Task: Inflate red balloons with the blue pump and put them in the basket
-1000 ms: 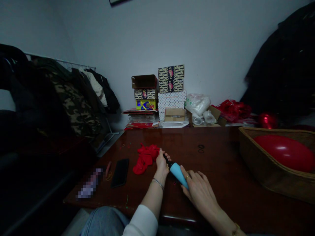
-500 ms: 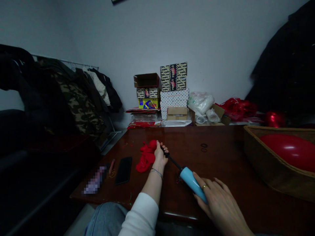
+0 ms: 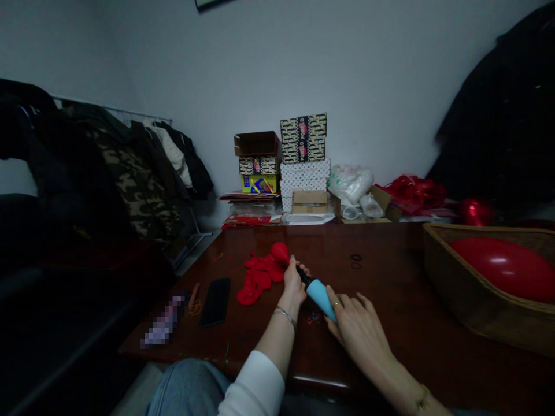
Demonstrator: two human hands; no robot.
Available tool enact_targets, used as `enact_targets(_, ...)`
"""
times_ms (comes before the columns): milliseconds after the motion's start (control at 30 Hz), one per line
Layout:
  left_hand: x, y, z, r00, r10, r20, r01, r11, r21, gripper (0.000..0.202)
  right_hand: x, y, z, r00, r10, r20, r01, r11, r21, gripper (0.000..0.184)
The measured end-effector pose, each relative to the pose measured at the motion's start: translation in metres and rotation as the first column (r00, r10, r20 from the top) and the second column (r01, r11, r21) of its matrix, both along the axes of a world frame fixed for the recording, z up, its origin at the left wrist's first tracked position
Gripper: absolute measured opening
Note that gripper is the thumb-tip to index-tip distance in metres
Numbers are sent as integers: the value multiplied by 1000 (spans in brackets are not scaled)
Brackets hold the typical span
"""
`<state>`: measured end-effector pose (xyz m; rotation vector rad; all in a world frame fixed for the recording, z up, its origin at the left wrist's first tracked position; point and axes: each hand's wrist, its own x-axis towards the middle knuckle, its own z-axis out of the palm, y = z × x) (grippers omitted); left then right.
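My left hand (image 3: 296, 280) is closed around the black nozzle end of a balloon pump, with the neck of a small, partly filled red balloon (image 3: 280, 252) at its fingers. The light blue barrel of the balloon pump (image 3: 321, 299) slants toward me, and my right hand (image 3: 358, 320) grips it. Almost none of the black rod shows between the barrel and my left hand. Several limp red balloons (image 3: 255, 280) lie in a pile on the table just left of my left hand.
A dark phone (image 3: 215, 301) and a blurred-out item (image 3: 162, 323) lie on the brown table (image 3: 390, 294) to the left. Two black rings (image 3: 356, 261) rest right of centre. A wicker basket (image 3: 472, 300) holding a large red balloon (image 3: 503, 266) stands at right. Stacked boxes (image 3: 303, 167) line the wall.
My right hand has pushed the pump barrel up and left toward my left hand, so the rod has slid in. The red balloon at the nozzle looks rounder, and my left hand has shifted slightly right.
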<state>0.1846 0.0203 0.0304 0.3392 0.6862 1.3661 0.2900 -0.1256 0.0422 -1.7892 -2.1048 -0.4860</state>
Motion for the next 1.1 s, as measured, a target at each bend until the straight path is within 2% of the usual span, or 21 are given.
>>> enact_targets(200, -8, 10, 2, 994, 96, -52, -95, 995, 8, 35, -2, -1, -5, 1000, 8, -15, -8, 1000, 24, 47)
enact_targets(500, -42, 33, 19, 990, 130, -47, -129, 991, 24, 33, 19, -29, -8, 998, 66, 7, -66, 994, 85, 54)
enact_targets(667, -50, 35, 21, 990, 139, -39, -138, 990, 17, 31, 23, -38, -13, 994, 106, 0, -105, 988, 117, 50)
enact_targets(833, -39, 25, 16, 994, 104, -37, -104, 995, 8, 31, 13, -33, -11, 997, 77, 19, -79, 990, 116, 50)
enact_targets(1100, -8, 4, 13, 999, 7, -43, -7, 1000, -13, 28, -6, -3, 8, 996, -42, 74, 39, 999, 30, 52)
